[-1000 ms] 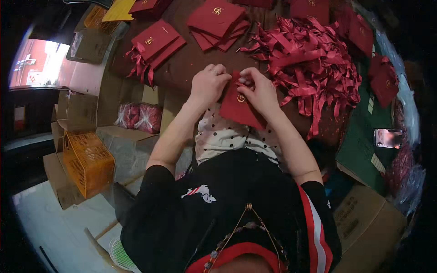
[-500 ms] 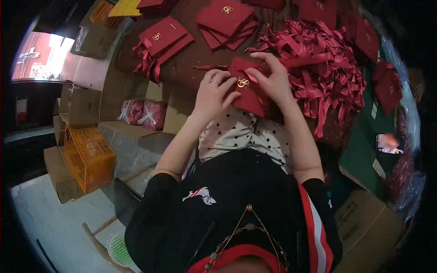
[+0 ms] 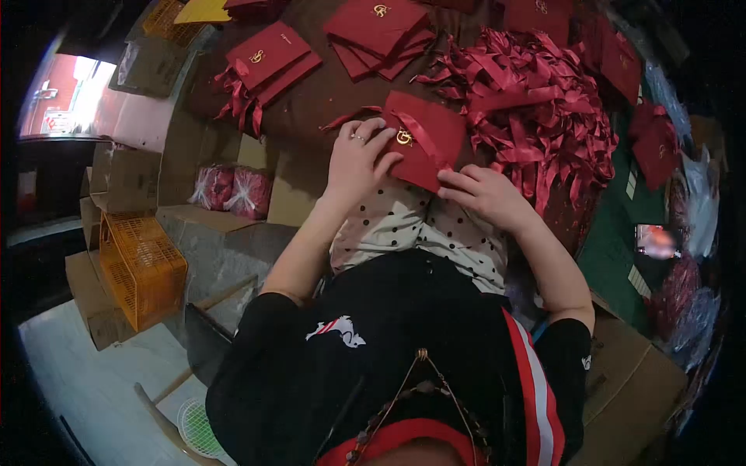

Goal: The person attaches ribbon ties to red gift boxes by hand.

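Currently I see left hand (image 3: 359, 161) on red card (image 3: 444, 128), upper centre; right hand (image 3: 488, 193) at its lower-right corner. Can't tell if either's gripping.

Left hand (image 3: 359, 159) hid part of the left edge of the red folder (image 3: 444, 123). Phone screen (image 3: 658, 241) was blurred. Yellow sheet (image 3: 203, 10), by the table's left edge, was cut off above.
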`<act>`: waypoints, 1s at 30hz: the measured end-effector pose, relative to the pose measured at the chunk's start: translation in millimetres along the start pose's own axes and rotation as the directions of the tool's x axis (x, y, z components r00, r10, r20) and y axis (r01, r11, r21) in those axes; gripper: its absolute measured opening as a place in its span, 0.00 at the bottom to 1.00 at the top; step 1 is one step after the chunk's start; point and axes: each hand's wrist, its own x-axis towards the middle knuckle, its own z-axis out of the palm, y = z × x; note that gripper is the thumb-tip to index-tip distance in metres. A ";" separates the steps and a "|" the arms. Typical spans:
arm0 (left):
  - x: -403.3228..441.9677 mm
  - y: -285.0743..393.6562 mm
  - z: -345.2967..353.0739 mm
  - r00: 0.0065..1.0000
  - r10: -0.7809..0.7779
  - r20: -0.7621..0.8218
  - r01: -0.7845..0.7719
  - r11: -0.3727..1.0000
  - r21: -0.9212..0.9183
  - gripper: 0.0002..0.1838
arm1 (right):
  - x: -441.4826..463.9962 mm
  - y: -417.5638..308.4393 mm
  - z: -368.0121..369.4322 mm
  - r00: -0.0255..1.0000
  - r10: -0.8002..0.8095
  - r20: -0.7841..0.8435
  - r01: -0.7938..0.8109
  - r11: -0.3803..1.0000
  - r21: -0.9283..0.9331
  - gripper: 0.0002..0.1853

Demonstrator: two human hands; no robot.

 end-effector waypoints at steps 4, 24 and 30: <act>-5.1 -2.5 6.7 0.999 -0.020 -0.050 0.019 0.999 -0.026 0.24 | -0.1 0.0 -3.1 0.985 0.154 -0.078 -0.138 0.974 0.182 0.16; -5.5 10.9 14.1 0.868 -0.486 -0.101 0.456 0.862 -0.221 0.22 | 123.1 -11.4 33.9 0.781 0.511 -0.358 -0.497 0.857 0.139 0.05; -10.8 14.3 4.9 0.843 -0.538 0.007 0.495 0.772 -0.399 0.17 | 124.0 -8.1 40.0 0.858 0.393 -0.331 -0.406 0.913 0.033 0.05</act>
